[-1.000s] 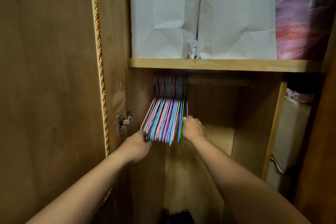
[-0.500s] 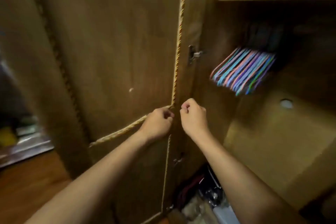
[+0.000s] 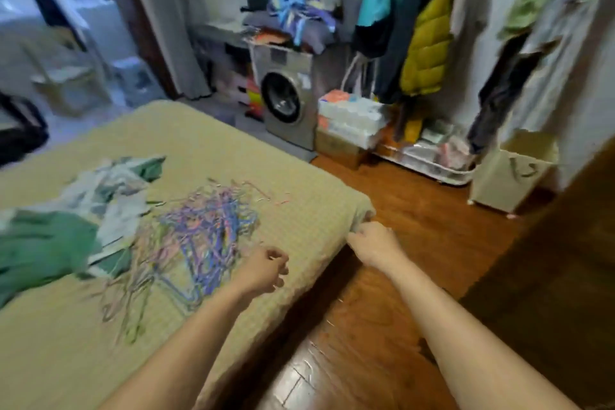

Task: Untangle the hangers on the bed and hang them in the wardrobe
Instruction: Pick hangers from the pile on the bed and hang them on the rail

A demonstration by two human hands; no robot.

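Both hands reach forward empty over the near corner of the bed (image 3: 206,143). The left hand (image 3: 263,271) hovers above the yellow cover with its fingers loosely curled and nothing in them; the right hand (image 3: 374,245) sits at the bed's right edge, fingers also loosely bent, holding nothing, though whether it touches the cover there is hard to tell through the blur. The tangle of hangers (image 3: 196,243) lies on the cover ahead and to the left of both hands, a loose heap of thin pink, blue and purple wires whose spread runs roughly from the far right down toward the near left. The left hand is plainly the nearer, just beside the heap's right fringe; the right hand is well apart from it. Crumpled green and white clothes (image 3: 76,216) border the heap on its left, so the freer approach looks to be from the right and the near side, where bare cover lies. Wooden floor (image 3: 416,210) opens to the right of the bed.
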